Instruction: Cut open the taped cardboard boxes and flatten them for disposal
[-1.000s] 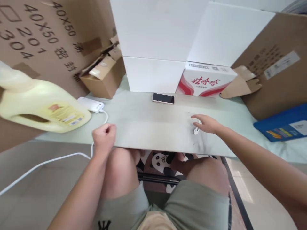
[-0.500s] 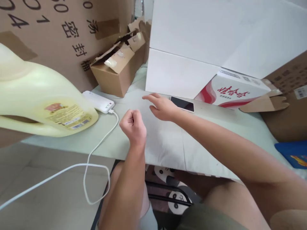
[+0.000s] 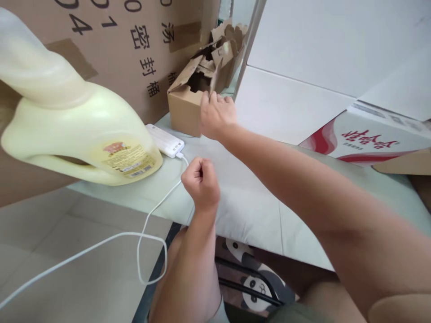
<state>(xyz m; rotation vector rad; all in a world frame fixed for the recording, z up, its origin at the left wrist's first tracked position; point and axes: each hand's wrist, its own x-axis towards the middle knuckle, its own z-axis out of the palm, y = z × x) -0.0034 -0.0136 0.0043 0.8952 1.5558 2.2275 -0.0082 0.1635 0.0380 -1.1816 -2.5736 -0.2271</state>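
Observation:
My right hand (image 3: 218,115) reaches across to the near corner of an opened cardboard box (image 3: 184,109). Its fingers curl over the box's edge beside a raised flap (image 3: 215,75); the fingertips are partly hidden. Closer to me, my left hand (image 3: 202,183) is a fist held above the table's near edge. Whatever it holds, if anything, is hidden inside the fingers. Just beyond and left of the fist lies a white power bank (image 3: 164,140), with a white cable (image 3: 148,220) plugged into it.
A large pale yellow jug (image 3: 84,130) stands at the left. Behind it rises a big printed carton (image 3: 117,49). White panels (image 3: 286,98) and a red-and-white carton (image 3: 367,137) flank the right. The cable hangs in a loop past the table edge (image 3: 249,224).
My right hand has moved from beside a phone to the cardboard box, and the box's near flap is now raised. My left fist stays closed. The view has swung left.

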